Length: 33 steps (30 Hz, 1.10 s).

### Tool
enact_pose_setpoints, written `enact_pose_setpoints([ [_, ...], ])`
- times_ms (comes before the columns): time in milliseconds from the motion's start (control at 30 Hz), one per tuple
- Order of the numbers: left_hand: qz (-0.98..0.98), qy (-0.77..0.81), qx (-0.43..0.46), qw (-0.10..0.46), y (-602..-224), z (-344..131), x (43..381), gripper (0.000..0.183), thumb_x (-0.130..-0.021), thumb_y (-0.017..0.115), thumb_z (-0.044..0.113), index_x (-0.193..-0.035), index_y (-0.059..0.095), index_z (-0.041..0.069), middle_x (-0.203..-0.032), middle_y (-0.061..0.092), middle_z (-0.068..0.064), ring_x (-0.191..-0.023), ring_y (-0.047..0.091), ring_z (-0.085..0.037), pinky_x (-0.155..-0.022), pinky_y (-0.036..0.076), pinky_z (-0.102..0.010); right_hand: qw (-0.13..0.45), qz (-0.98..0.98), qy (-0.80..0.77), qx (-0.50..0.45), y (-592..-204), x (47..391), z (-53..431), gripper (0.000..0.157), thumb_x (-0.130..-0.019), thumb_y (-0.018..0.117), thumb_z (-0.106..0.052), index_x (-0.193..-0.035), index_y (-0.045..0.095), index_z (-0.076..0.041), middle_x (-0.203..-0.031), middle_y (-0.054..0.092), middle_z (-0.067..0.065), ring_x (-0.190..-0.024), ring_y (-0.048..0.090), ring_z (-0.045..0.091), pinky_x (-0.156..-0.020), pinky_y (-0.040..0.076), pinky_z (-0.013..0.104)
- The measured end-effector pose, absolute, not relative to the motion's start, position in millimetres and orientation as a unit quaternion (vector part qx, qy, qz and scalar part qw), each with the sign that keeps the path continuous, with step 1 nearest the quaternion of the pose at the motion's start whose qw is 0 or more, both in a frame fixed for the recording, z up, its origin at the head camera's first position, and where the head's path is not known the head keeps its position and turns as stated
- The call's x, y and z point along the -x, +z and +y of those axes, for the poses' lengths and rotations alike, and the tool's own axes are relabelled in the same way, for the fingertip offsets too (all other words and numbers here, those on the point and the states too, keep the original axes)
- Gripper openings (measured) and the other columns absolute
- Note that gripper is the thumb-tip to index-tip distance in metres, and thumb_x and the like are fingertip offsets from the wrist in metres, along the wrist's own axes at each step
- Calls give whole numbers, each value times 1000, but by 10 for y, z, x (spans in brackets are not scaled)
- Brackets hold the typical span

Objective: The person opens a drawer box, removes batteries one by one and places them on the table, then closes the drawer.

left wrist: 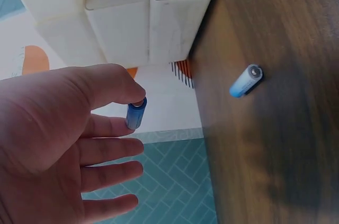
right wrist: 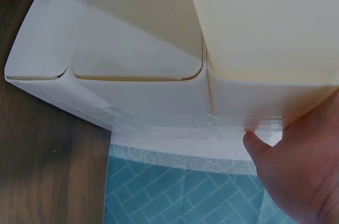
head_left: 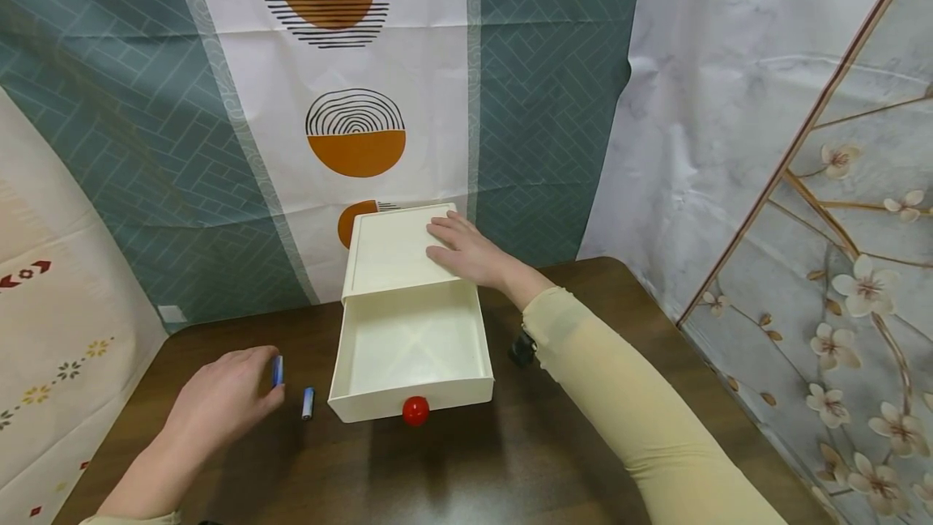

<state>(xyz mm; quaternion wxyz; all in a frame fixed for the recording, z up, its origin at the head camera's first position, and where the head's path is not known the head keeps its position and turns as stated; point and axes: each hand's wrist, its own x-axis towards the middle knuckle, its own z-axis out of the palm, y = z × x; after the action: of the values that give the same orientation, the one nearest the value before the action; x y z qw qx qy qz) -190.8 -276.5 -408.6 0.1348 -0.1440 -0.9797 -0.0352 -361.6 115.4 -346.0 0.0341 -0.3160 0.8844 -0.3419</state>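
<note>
Between thumb and index finger, my left hand (head_left: 226,395) pinches a blue battery (left wrist: 136,114), with the other fingers held out straight in the left wrist view. A second blue and white battery (head_left: 308,403) lies on the table just right of that hand. The white drawer box (head_left: 394,245) stands at the table's back, its top drawer (head_left: 415,339) pulled out toward me with nothing inside. On the drawer's front is a round red knob (head_left: 415,411). My right hand (head_left: 470,249) rests on the right side of the box's top, fingers spread.
The dark wooden table (head_left: 568,460) ends behind the box at a patterned curtain (head_left: 547,104). A light flowered cloth (head_left: 838,330) hangs along the right side, another pale cloth (head_left: 66,298) along the left. A small dark object (head_left: 521,349) shows beside my right sleeve.
</note>
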Motion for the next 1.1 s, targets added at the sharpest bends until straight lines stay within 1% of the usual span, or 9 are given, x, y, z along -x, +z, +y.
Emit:
enact_pose_setpoints([
  [333,-981,-32,147,125,-4178,-2792,1933,47,-84,87,22,-119,69,-3,-112,77,-19,-104,73,-47,-83,58,-67,34,883,-346,316,-3460,3611,1159,66,-118,43,-45,-174,33,-10,-183,21,3,-170,-4,18,-135,6,48],
  [533,-984,-31,137,106,-4252,-2823,1952,52,-85,88,23,-123,69,-6,-114,77,-22,-103,73,-48,-83,58,-66,34,883,-346,314,-3466,3616,1161,66,-118,43,-45,-174,33,-10,-183,21,3,-170,-4,17,-135,7,49],
  [867,-989,-24,129,74,-4456,-2916,1998,53,-86,88,24,-124,69,-9,-117,76,-25,-101,73,-48,-81,59,-66,32,884,-344,315,-3465,3616,1166,65,-118,44,-45,-173,34,-11,-183,21,2,-170,-4,16,-135,7,48],
  [1100,-991,-32,123,40,-4553,-2968,2036,46,-88,86,23,-119,69,-6,-97,74,-7,-86,72,-34,-72,59,-60,30,886,-341,314,-3467,3619,1165,66,-118,43,-46,-174,34,-12,-183,22,1,-170,-4,16,-135,8,47],
])
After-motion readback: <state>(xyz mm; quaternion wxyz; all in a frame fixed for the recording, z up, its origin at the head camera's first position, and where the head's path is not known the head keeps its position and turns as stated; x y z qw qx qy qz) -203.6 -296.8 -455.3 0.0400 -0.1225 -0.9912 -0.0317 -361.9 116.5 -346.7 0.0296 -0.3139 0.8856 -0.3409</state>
